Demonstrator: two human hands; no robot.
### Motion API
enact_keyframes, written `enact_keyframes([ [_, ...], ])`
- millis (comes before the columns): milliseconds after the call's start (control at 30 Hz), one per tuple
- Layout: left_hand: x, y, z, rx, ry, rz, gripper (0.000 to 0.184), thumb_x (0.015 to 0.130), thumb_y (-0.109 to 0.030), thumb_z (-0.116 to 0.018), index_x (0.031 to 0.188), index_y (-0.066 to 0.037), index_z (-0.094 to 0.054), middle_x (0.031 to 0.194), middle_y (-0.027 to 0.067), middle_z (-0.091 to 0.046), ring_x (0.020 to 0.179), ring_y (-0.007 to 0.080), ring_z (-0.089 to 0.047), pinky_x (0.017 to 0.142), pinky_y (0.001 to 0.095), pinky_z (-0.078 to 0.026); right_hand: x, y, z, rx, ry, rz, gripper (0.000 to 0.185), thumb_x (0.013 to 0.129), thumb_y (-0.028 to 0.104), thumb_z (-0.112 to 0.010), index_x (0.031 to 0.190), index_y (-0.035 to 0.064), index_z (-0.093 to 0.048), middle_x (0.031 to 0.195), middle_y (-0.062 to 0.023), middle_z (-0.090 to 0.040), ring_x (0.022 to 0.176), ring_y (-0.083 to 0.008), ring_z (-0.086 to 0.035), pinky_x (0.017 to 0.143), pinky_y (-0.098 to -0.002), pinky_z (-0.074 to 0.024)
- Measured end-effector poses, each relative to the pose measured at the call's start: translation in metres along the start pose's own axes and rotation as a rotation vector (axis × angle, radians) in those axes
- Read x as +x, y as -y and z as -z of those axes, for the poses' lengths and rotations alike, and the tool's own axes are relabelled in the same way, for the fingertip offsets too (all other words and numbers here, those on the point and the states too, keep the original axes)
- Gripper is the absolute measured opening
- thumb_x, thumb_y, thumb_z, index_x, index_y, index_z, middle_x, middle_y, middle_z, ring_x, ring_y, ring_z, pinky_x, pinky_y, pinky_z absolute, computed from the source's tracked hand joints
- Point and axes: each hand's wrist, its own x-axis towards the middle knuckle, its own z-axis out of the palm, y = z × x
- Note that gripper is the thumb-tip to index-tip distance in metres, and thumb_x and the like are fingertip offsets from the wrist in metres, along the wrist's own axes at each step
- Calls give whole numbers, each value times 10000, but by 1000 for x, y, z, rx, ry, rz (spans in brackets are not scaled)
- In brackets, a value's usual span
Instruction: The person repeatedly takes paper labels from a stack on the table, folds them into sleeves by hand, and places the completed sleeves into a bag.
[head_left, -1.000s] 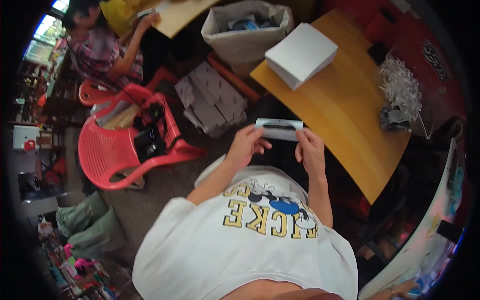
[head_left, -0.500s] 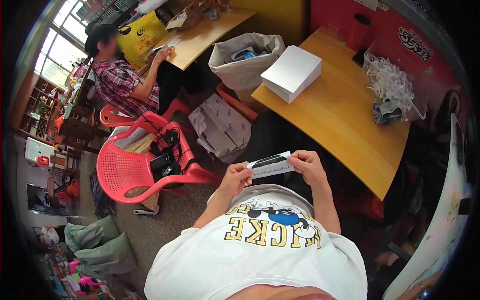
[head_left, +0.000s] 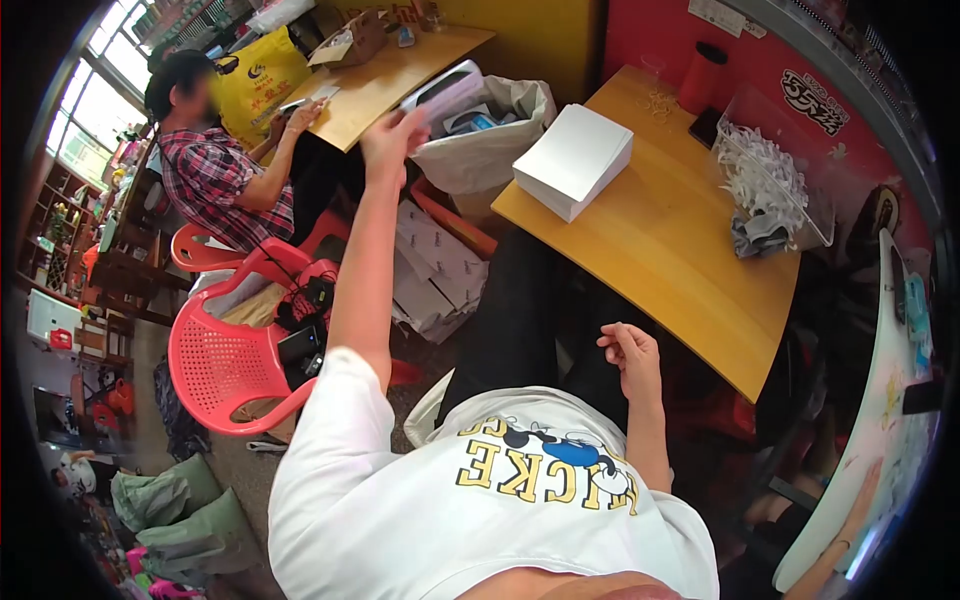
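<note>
My left hand is stretched far forward beside the cream cloth bag, its fingers closed on a folded card sleeve, pale and slightly blurred, held over the bag's rim. Blue and clear packets lie inside the bag. My right hand is raised above my lap, near the front edge of the wooden table, with fingers loosely apart and nothing in them. On that table sits a thick stack of white cards.
A red plastic chair holds cables and a black device. Beyond it a person in a checked shirt sits at another table. A clear bin of white strips and a red bottle stand on my table.
My left hand has moved forward and left from my lap to the cloth bag, carrying the card sleeve. My right hand has let go of the sleeve and sits slightly lower.
</note>
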Motion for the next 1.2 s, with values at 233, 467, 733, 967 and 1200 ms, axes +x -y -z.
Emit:
enact_keyframes([
  [233, -115, -74, -49, -106, 279, -404, 611, 825, -143, -662, 1325, 50, -370, 1161, 196, -554, 1068, 254, -573, 879, 321, -476, -5, -7, 2, -76, -192, 139, 219, 917, 209, -551, 908, 16, -654, 740, -37, -630, 555, -49, -502, 505, -167, -371],
  [467, -277, -170, -14, -1160, 894, -520, 469, 830, -243, -668, 1257, -184, -482, 846, 43, -632, 826, 177, -610, 845, 390, -424, 7, -15, 29, -182, -353, 144, 208, 908, 209, -571, 923, 22, -661, 742, -9, -615, 580, -30, -487, 533, -156, -368],
  [733, -304, -163, -8, -1147, 931, -768, 451, 833, -46, -600, 1241, -226, -540, 1074, 59, -565, 1002, 177, -579, 849, 327, -521, 18, -33, 24, -369, -303, 189, 186, 879, 162, -610, 974, 14, -670, 749, 33, -571, 637, -27, -450, 581, -159, -350],
  [967, -303, -159, 4, -1056, 674, -682, 428, 859, -117, -598, 1251, -268, -515, 1124, 25, -599, 1082, 168, -552, 925, 375, -457, 15, -36, 23, -270, -300, 118, 179, 867, 136, -618, 990, 17, -672, 768, 32, -577, 652, -31, -450, 600, -155, -351],
  [1200, -306, -133, 63, -837, 1258, -547, 460, 924, -336, -497, 1356, -220, -390, 1217, 63, -520, 1151, 169, -485, 1057, 443, -242, 12, -33, 19, -223, -245, 112, 164, 875, 109, -605, 995, 16, -666, 784, 17, -590, 664, -30, -463, 610, -160, -372],
])
